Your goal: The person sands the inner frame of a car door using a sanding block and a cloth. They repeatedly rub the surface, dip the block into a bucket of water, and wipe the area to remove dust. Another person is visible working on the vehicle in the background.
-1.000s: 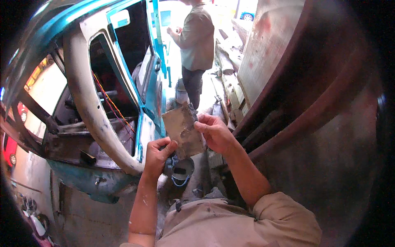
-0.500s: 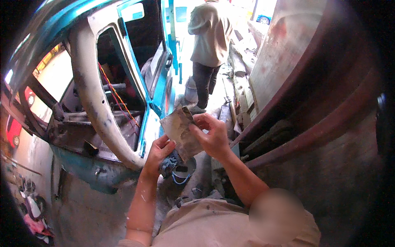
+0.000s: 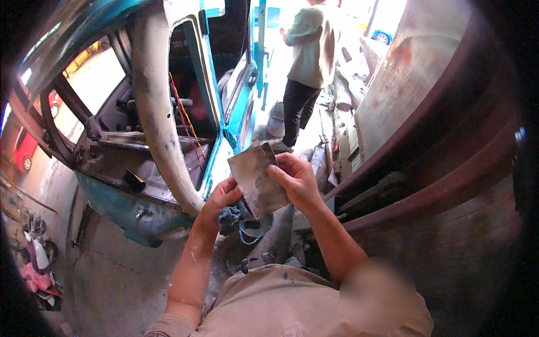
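Note:
My left hand (image 3: 222,196) is closed at the left edge of a worn, stained tan sheet (image 3: 255,182), like sandpaper. My right hand (image 3: 293,180) grips the sheet's right edge, thumb across its face. The sheet is held tilted at chest height. Just below and behind it are a crumpled bluish-grey thing (image 3: 229,219), too unclear to name, and a bucket (image 3: 259,227) with a light-blue handle. Left of my hands stands the turquoise vehicle body, whose curved pillar (image 3: 154,118) is coated off-white with dark patches.
Ahead, a co-worker (image 3: 311,50) in a light top stands facing away, beside a pail (image 3: 275,118). Dark red curved panels (image 3: 432,151) line the right, with a leaning board (image 3: 404,78). Wires (image 3: 185,118) hang inside the vehicle. A motorbike (image 3: 39,253) stands at lower left.
The vehicle and co-worker have shifted rightward in the view. The co-worker has turned further away from me. My right hand's grip on the sheet has shifted, and the sheet's tilt has changed slightly.

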A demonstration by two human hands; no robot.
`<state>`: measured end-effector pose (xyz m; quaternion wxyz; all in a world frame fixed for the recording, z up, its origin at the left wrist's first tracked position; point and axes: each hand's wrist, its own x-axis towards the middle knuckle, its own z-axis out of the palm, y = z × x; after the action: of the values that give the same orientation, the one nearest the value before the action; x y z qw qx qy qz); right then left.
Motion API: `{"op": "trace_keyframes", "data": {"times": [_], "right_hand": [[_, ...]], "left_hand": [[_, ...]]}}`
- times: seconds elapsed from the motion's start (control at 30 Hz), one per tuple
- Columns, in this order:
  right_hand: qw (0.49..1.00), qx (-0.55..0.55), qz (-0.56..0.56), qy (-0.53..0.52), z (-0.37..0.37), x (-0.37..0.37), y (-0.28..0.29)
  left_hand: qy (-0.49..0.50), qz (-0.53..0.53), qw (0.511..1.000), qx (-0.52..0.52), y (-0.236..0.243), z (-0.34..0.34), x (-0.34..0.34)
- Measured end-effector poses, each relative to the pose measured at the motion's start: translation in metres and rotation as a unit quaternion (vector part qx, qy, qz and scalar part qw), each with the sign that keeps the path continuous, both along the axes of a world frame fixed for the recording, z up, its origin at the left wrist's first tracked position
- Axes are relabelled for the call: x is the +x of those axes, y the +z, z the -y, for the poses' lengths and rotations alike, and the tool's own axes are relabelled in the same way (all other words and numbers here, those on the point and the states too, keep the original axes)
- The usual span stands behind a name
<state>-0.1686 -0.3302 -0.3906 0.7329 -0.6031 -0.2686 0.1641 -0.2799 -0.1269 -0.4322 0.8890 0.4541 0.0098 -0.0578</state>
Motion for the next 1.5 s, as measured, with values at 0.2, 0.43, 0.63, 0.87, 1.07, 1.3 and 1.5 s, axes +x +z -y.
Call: {"op": "trace_keyframes", "data": {"times": [0.2,0.43,0.63,0.87,1.07,1.3,1.5], "right_hand": [[0.998,-0.013,-0.029,0.049,-0.001,-0.004,0.004],[0.994,-0.047,0.071,-0.062,-0.003,-0.016,0.016],[0.979,-0.089,0.149,-0.106,-0.004,-0.014,0.010],[0.988,-0.095,0.063,-0.102,-0.009,-0.015,0.024],[0.994,-0.060,0.025,-0.089,-0.012,-0.004,0.016],[0.987,-0.095,0.047,-0.123,-0.012,0.000,0.012],[0.988,-0.086,0.047,-0.117,-0.012,-0.002,0.013]], "left_hand": [[-0.037,0.020,0.995,0.093,-0.023,-0.019,-0.001],[0.076,0.012,0.989,0.123,0.028,-0.004,-0.017],[0.112,0.034,0.982,0.149,0.034,-0.005,-0.018],[0.145,0.007,0.979,0.141,0.031,-0.003,-0.014],[0.149,-0.010,0.978,0.148,0.025,-0.006,-0.009],[0.144,-0.004,0.974,0.173,0.016,-0.005,-0.005],[0.148,-0.011,0.976,0.159,0.020,-0.003,-0.004]]}}
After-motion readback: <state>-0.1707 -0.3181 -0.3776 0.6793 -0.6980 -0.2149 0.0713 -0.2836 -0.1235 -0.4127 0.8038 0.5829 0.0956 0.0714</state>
